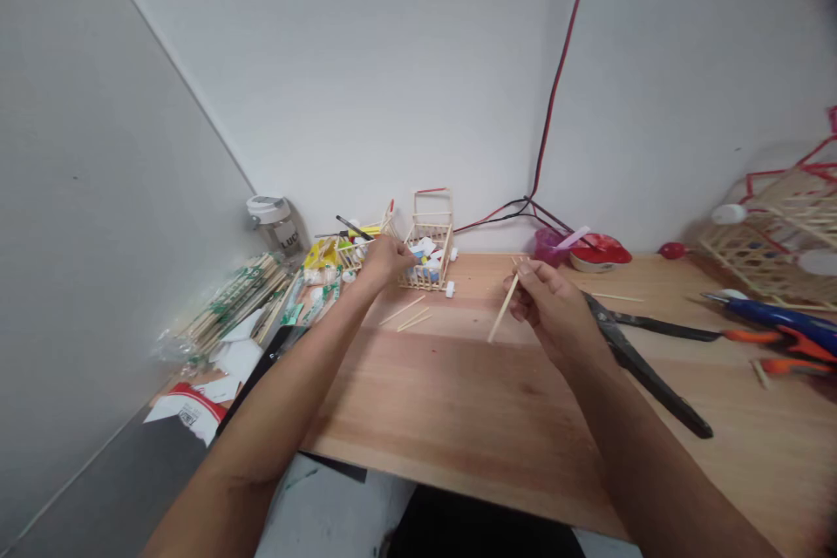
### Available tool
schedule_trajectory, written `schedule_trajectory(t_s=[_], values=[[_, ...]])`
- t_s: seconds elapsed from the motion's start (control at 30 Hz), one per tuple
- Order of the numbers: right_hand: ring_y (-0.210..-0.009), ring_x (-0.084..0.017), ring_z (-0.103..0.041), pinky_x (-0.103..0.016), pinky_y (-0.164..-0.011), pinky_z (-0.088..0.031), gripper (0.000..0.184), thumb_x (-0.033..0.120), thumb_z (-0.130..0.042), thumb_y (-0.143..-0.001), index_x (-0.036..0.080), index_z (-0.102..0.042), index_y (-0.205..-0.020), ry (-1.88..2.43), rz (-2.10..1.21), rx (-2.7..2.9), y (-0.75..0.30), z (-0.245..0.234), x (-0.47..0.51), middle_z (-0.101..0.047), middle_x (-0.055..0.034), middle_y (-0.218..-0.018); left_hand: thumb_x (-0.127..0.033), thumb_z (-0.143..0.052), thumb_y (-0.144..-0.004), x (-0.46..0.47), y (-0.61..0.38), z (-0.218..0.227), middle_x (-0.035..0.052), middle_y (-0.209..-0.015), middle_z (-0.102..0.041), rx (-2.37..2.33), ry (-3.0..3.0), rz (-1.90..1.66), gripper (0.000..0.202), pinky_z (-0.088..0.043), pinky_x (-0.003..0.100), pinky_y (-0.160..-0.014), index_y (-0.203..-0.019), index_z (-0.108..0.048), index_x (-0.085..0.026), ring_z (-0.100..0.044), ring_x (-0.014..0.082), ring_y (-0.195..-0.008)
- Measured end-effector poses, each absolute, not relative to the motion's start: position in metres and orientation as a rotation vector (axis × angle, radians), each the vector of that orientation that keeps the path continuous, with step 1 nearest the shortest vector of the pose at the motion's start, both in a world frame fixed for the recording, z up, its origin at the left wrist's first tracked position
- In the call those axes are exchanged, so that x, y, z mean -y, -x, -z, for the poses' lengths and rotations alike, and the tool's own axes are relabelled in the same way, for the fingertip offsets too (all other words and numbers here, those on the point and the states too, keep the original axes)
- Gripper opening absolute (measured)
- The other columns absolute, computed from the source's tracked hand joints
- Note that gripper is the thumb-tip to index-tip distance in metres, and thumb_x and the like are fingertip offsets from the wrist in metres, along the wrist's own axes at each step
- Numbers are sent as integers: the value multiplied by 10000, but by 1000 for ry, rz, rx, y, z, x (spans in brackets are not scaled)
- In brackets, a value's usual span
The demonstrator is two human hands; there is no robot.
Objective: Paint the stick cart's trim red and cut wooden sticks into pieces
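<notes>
Between the thumb and fingers of my right hand (pixel 546 296) is a thin wooden stick (pixel 502 312), slanting down to the left above the table. My left hand (pixel 387 261) is at the left side of a small cart made of sticks (pixel 451 235), with its fingers drawn together by the cart's basket. Whatever they may pinch is hidden. Inside the cart lie small blue, white and yellow pieces (pixel 428 257). Several short loose sticks (pixel 413 320) lie on the wooden table (pixel 445 401) just in front of the cart.
Black-handled cutters (pixel 644 357), a blue tool (pixel 778 320) and orange-handled pliers (pixel 798 353) lie on the right. Behind them stands a larger stick model (pixel 778 235). A red dish (pixel 600 253) sits by the wall. Bundled sticks (pixel 239 296) and a lidded jar (pixel 278 227) are left.
</notes>
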State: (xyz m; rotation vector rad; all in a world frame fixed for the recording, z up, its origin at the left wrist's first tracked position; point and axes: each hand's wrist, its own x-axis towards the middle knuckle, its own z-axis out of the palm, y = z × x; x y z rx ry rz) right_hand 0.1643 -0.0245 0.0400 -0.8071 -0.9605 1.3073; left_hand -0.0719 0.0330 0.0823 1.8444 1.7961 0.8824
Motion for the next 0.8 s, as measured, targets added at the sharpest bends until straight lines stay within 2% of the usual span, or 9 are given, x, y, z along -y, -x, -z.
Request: schedule_trajectory(t_s=[0.13,0.23,0.37,0.5,0.63,0.7,0.8], values=[[-468,-64,-458,-170,-382,-330,385,487,-759,-660,198,-521,-746,829,-1296,967,-165,-40,24,-571,34,-631,-257,-614,-705,-26,74,-78,-61,-415,-396,-1697,-1724,-1018,177,-234,209,-474,-593,-597,-121,-340,68,-437],[-477,-70,-458,-175,-382,-325,401,496,-768,-639,199,-517,-734,839,-1296,966,-165,-39,23,-564,32,-630,-315,-555,-770,-16,83,-84,-74,-432,-367,-1562,-1631,-1082,200,-228,202,-436,-695,-578,-131,-284,57,-393],[-480,-68,-438,-173,-390,-318,395,489,-772,-635,200,-529,-750,834,-1316,955,-165,-37,22,-544,38,-618,-365,-686,-709,13,102,-107,-65,-496,-412,-1161,-1402,-1212,280,-217,175,-420,-686,-515,-144,-304,38,-409],[-496,-67,-436,-166,-425,-327,350,441,-757,-666,207,-517,-767,810,-1374,947,-165,-37,22,-499,55,-575,-327,-750,-701,50,118,-138,-44,-559,-456,-1015,-1354,-1353,286,-268,155,-441,-689,-533,-140,-381,46,-479],[-504,-78,-452,-188,-463,-378,316,400,-737,-682,218,-488,-753,775,-1406,923,-164,-35,21,-481,60,-565,-224,-691,-769,82,131,-169,30,-763,-605,-941,-1324,-1580,189,-364,183,-500,-682,-541,-149,-488,78,-594],[-505,-89,-467,-205,-471,-403,313,404,-727,-687,224,-481,-763,776,-1407,909,-164,-35,22,-494,56,-570,-214,-627,-822,98,136,-181,3,-625,-552,-894,-1277,-1617,199,-361,192,-484,-658,-527,-162,-461,87,-551],[-440,-72,-401,-184,-420,-359,318,412,-714,-708,228,-459,-754,745,-1433,912,-162,-36,24,-412,86,-510,-181,-558,-872,121,139,-194,-60,-435,-302,-814,-1226,-1677,217,-332,173,-462,-658,-530,-164,-335,71,-468]])
